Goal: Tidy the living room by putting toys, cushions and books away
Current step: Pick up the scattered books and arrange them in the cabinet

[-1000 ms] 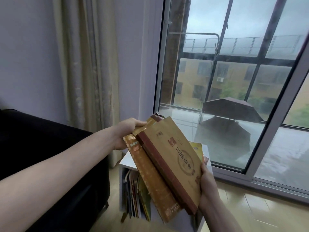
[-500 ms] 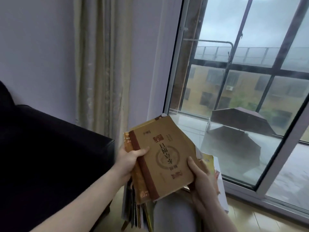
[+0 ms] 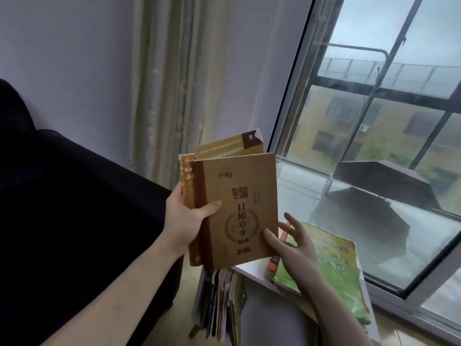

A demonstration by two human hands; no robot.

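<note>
My left hand (image 3: 184,221) grips a small stack of tan and brown books (image 3: 239,193) by the spine side, thumb across the front cover. The stack is held up in front of the curtain, above a low white shelf (image 3: 252,272). My right hand (image 3: 296,243) is beside the stack's lower right corner, fingers spread and relaxed, thumb touching the cover's bottom edge. A green book (image 3: 331,265) lies flat on top of the shelf under my right hand. Several thin books (image 3: 222,308) stand upright inside the shelf below.
A black sofa (image 3: 74,208) fills the left side, close against the shelf. A beige curtain (image 3: 169,96) hangs behind the books. A large window (image 3: 374,146) runs along the right, down to a tiled floor (image 3: 424,335).
The stack has risen and turned more upright. My right hand has let go of its lower edge and opened its fingers, while the left hand keeps its grip.
</note>
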